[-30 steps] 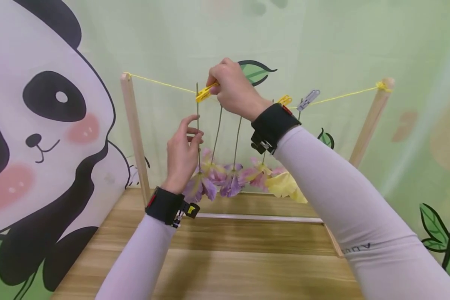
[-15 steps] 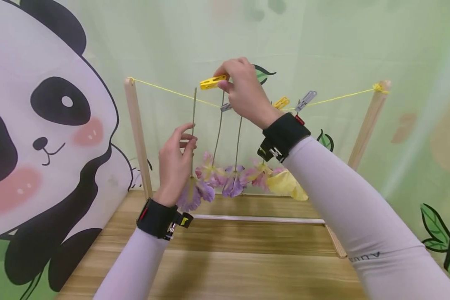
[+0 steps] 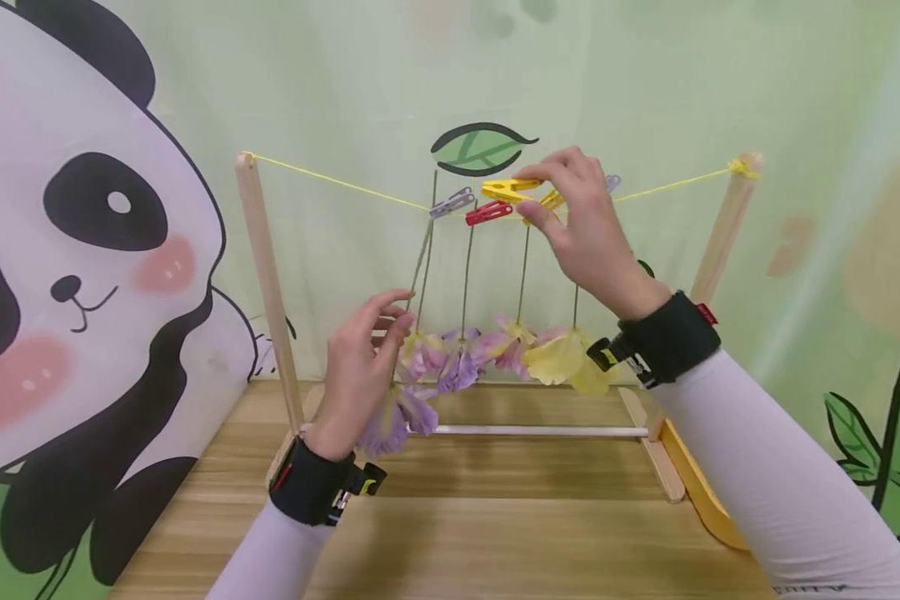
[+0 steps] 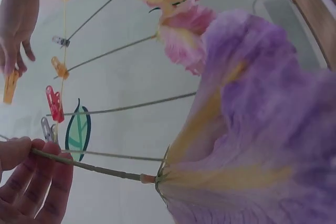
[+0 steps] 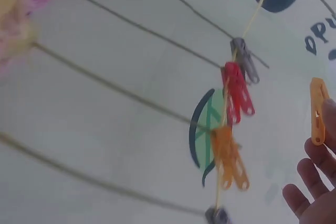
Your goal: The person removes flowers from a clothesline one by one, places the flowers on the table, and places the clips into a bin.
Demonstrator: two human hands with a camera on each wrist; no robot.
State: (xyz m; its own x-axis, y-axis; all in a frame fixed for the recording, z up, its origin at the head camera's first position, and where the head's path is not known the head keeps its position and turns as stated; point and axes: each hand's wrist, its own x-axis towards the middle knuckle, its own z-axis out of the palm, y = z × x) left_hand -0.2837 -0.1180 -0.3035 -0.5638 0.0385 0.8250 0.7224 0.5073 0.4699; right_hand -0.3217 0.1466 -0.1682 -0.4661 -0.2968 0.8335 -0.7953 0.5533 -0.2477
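My left hand (image 3: 356, 367) pinches the stem (image 4: 105, 170) of a purple flower (image 3: 397, 417) between thumb and fingers. The bloom hangs down and the stem leans, its top overlapping a grey clothespin (image 3: 452, 202) on the line in the head view. My right hand (image 3: 588, 233) pinches a yellow clothespin (image 3: 498, 190) in front of the yellow line (image 3: 330, 179), apart from it in the right wrist view. Also on the line are a red clothespin (image 3: 489, 213), another yellow clothespin (image 5: 226, 156) and a grey one (image 3: 612, 182), with flower stems hanging beneath.
Wooden posts (image 3: 266, 275) hold the line at both ends, joined low down by a white rod (image 3: 540, 431) over the wooden table (image 3: 555, 533). A yellow tray (image 3: 708, 492) stands at the right, partly behind my right arm. A panda-print cloth (image 3: 120, 208) backs everything.
The yellow clothespin came away from the purple flower's stem and moved right with my right hand. My left hand lowered the flower, and its stem now leans right.
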